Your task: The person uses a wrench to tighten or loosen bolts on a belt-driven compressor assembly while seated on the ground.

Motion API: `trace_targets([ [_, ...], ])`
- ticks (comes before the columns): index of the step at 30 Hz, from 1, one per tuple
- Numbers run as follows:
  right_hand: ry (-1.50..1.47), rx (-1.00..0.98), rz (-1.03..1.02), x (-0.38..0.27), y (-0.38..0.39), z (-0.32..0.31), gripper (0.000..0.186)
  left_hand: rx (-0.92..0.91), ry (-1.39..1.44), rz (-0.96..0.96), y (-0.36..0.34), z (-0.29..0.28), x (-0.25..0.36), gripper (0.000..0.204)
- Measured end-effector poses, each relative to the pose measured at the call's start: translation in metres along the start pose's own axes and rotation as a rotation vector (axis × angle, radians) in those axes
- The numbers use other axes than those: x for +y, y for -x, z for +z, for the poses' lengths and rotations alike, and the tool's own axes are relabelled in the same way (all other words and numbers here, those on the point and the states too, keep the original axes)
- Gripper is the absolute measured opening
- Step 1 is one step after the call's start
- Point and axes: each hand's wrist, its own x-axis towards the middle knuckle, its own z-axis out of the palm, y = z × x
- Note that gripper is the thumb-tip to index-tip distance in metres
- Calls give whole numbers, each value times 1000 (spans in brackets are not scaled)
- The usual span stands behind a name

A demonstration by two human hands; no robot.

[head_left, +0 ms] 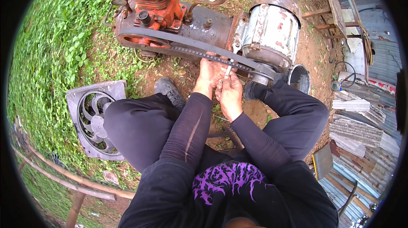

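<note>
In front of me is an orange, rusted compressor (157,5) on a dark tank (206,32), linked by a belt (198,45) to a flaking white electric motor (270,30). Just below the belt, my right hand (230,94) has its fingers closed on a silver wrench-like tool (229,70), held upright. My left hand (207,75) is right beside it, reaching under the belt with curled fingers; what its fingertips grip is hidden. The small motor pulley (262,73) sits to the right of my hands.
A grey radiator fan (97,127) lies by my left knee on grass and dirt. A metal bucket (299,80) sits beside the motor. Corrugated sheets (352,132) and wooden boards (327,13) line the right side; bamboo rails (85,183) cross the lower left.
</note>
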Motion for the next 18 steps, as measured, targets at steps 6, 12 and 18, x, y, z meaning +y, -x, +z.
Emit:
trace_targets([
  [6,-109,-74,38,4,-11,12,16,39,-84,-12,10,8,-1,53],
  [12,20,-4,-108,8,-7,2,14,-28,-3,10,-1,2,4,48],
  [18,42,-10,-86,15,-16,-1,12,-40,-3,-9,-8,-13,3,46],
])
